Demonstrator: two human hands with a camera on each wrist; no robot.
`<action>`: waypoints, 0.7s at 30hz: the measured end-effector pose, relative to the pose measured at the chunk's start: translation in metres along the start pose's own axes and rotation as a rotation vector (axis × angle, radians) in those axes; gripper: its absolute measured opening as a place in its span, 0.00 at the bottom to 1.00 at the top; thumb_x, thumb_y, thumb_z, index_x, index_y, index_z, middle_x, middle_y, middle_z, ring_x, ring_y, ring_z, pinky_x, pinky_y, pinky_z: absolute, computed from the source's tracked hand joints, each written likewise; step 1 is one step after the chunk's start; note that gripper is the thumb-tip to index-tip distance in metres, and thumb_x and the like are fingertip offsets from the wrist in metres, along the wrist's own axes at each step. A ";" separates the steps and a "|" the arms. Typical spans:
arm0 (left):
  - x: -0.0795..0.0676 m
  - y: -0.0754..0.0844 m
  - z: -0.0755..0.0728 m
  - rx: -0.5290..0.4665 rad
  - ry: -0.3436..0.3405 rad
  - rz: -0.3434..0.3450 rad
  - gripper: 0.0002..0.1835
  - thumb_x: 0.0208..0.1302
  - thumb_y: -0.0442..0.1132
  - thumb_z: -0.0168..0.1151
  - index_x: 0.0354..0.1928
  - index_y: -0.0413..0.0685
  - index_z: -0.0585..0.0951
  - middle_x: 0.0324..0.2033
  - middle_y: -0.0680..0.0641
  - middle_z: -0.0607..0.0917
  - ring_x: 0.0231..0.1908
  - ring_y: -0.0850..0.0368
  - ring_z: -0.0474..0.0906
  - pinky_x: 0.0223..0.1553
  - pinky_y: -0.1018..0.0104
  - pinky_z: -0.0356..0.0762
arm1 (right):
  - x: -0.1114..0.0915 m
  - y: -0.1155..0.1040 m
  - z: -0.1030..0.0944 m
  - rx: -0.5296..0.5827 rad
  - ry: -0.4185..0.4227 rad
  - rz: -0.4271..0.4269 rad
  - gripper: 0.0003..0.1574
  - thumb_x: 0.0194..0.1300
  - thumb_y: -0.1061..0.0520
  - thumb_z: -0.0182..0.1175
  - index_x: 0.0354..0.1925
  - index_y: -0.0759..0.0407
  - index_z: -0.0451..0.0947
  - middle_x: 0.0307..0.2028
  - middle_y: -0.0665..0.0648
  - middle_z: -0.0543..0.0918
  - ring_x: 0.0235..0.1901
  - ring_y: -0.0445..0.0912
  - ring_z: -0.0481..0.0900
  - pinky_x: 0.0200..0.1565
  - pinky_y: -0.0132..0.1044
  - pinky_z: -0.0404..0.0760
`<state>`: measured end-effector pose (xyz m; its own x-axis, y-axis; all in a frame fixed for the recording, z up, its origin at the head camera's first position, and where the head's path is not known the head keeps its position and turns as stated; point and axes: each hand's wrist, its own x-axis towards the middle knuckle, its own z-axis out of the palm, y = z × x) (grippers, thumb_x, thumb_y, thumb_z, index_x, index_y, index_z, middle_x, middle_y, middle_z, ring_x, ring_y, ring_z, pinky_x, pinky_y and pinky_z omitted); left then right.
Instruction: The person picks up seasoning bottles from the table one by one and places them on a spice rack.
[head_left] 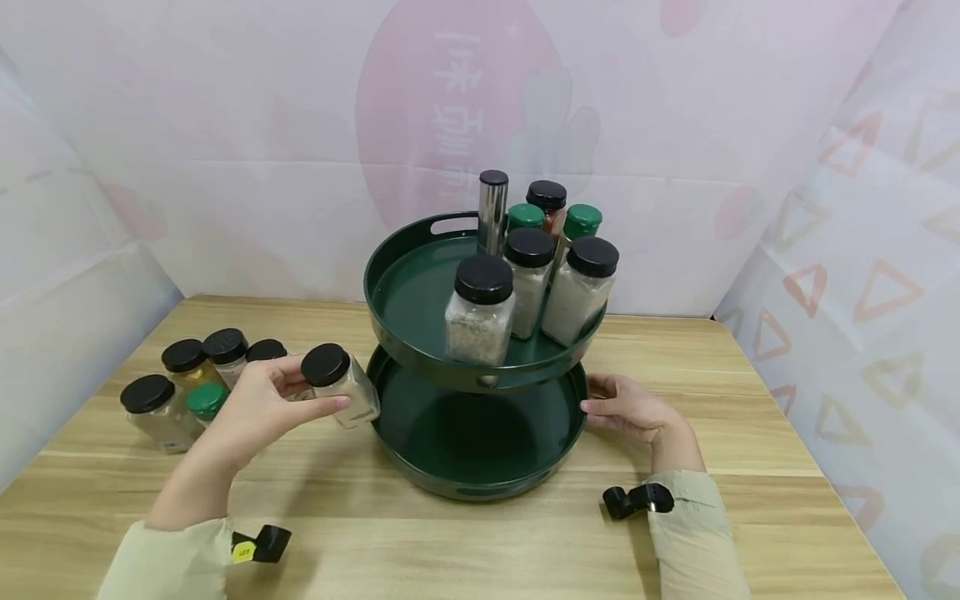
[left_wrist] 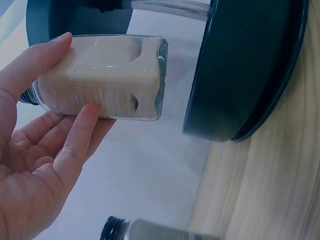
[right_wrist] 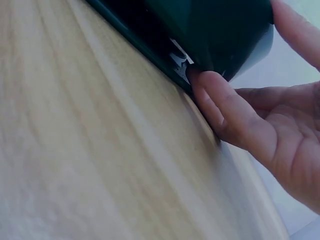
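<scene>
My left hand [head_left: 255, 408] grips a square glass jar [head_left: 358, 402] with a black lid, tilted, at the left edge of a dark green two-tier rack [head_left: 480, 433]. In the left wrist view, pale powder fills most of this jar [left_wrist: 100, 75], and thumb and fingers hold it from opposite sides near the lid end. My right hand [head_left: 632, 408] holds the lower tier's right side. Seen from the right wrist, its thumb is at the rim and its fingers [right_wrist: 220, 97] curl against the outer wall low down, close over the wooden table.
On the upper tier [head_left: 412, 292] stand several lidded jars [head_left: 480, 329] and a silver cylinder [head_left: 492, 212]. More jars [head_left: 168, 421], with black or green lids, cluster on the table [head_left: 480, 550] at the left, partly behind my left hand. A printed cloth [head_left: 262, 208] hangs behind.
</scene>
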<state>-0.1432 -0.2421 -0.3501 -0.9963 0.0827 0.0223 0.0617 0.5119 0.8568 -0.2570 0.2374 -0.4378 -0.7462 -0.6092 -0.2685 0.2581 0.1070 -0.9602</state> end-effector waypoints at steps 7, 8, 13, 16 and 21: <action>0.008 0.000 0.016 -0.067 -0.019 0.030 0.27 0.58 0.44 0.74 0.58 0.40 0.80 0.47 0.55 0.86 0.47 0.74 0.82 0.46 0.75 0.81 | 0.000 0.002 -0.001 -0.034 -0.057 -0.016 0.50 0.66 0.66 0.62 0.72 0.80 0.42 0.57 0.61 0.70 0.52 0.41 0.74 0.54 0.30 0.80; 0.009 0.000 0.018 -0.070 -0.021 0.033 0.27 0.58 0.44 0.74 0.58 0.40 0.80 0.48 0.54 0.86 0.48 0.73 0.82 0.47 0.75 0.81 | -0.001 0.002 -0.001 -0.033 -0.063 -0.017 0.51 0.66 0.66 0.63 0.72 0.80 0.42 0.56 0.59 0.70 0.52 0.41 0.74 0.54 0.30 0.80; 0.015 0.004 0.027 -0.059 -0.028 0.032 0.28 0.59 0.46 0.74 0.60 0.43 0.80 0.54 0.44 0.85 0.57 0.56 0.82 0.52 0.72 0.80 | -0.002 0.001 -0.001 -0.025 -0.067 -0.022 0.54 0.65 0.65 0.64 0.72 0.81 0.39 0.58 0.59 0.70 0.53 0.41 0.74 0.55 0.29 0.80; 0.018 0.007 0.032 -0.076 -0.042 0.031 0.29 0.59 0.46 0.74 0.61 0.44 0.79 0.56 0.42 0.84 0.59 0.47 0.80 0.53 0.71 0.80 | -0.002 0.001 -0.001 -0.026 -0.066 -0.026 0.54 0.65 0.65 0.64 0.72 0.81 0.39 0.58 0.60 0.69 0.53 0.41 0.74 0.55 0.29 0.80; 0.023 0.007 0.045 -0.116 -0.083 0.031 0.27 0.57 0.44 0.75 0.58 0.43 0.81 0.52 0.43 0.86 0.55 0.52 0.83 0.49 0.74 0.80 | -0.001 0.002 -0.003 -0.035 -0.068 -0.028 0.52 0.66 0.66 0.62 0.72 0.81 0.40 0.58 0.58 0.70 0.53 0.41 0.75 0.55 0.29 0.80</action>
<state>-0.1632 -0.1983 -0.3661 -0.9854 0.1700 0.0115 0.0806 0.4057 0.9104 -0.2574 0.2402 -0.4402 -0.7089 -0.6644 -0.2368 0.2156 0.1157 -0.9696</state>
